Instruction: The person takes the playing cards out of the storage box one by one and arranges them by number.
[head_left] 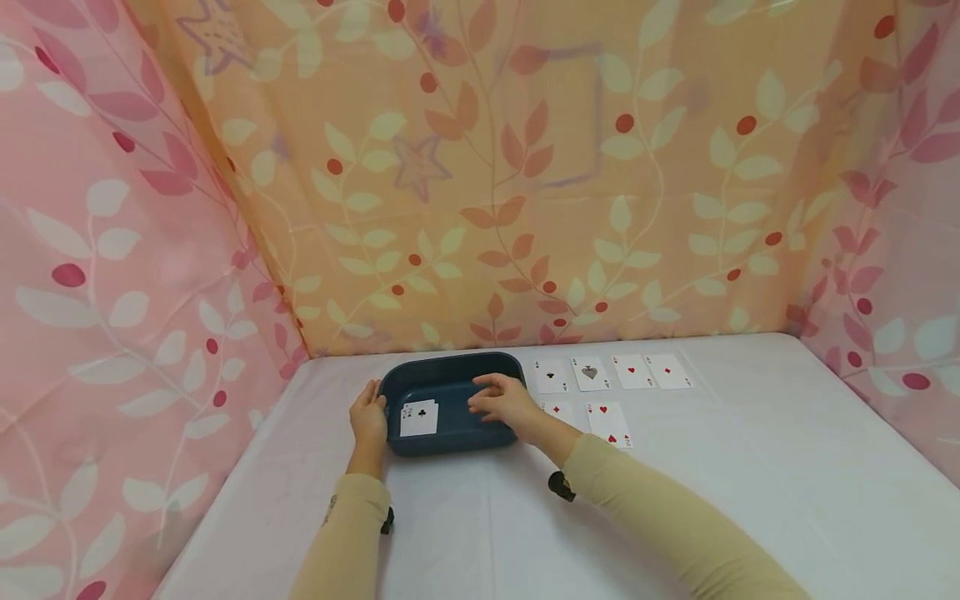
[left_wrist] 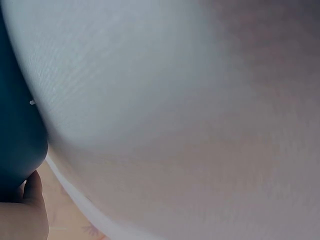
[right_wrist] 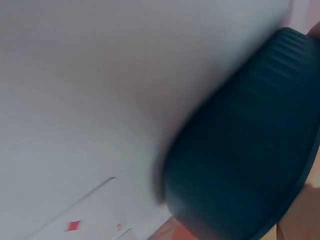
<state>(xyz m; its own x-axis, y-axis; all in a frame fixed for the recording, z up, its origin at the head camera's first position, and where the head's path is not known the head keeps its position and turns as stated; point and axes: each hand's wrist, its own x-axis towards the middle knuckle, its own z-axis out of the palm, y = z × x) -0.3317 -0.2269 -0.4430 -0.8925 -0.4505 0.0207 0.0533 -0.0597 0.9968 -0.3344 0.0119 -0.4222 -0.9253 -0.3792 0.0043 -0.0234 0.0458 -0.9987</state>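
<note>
A dark blue tray (head_left: 457, 443) with rounded corners sits on the white table, with a few overlapping playing cards (head_left: 420, 418) lying face up at its left end; the top one shows a club. My left hand (head_left: 369, 421) holds the tray's left rim. Over the right part of the tray is my right hand (head_left: 510, 404), fingers loosely bent and spread from the thumb, nothing seen between them. The left wrist view shows fingers (left_wrist: 34, 190) against the tray's outer corner. The tray's side (right_wrist: 240, 140) fills much of the right wrist view.
Right of the tray lies a row of aces: clubs (head_left: 551, 377), spades (head_left: 590, 374), hearts (head_left: 632, 372) and diamonds (head_left: 669, 371). Below them are a two of diamonds (head_left: 556, 410), partly behind my right hand, and a two of hearts (head_left: 608, 423). Patterned cloth (head_left: 480, 275) encloses the table.
</note>
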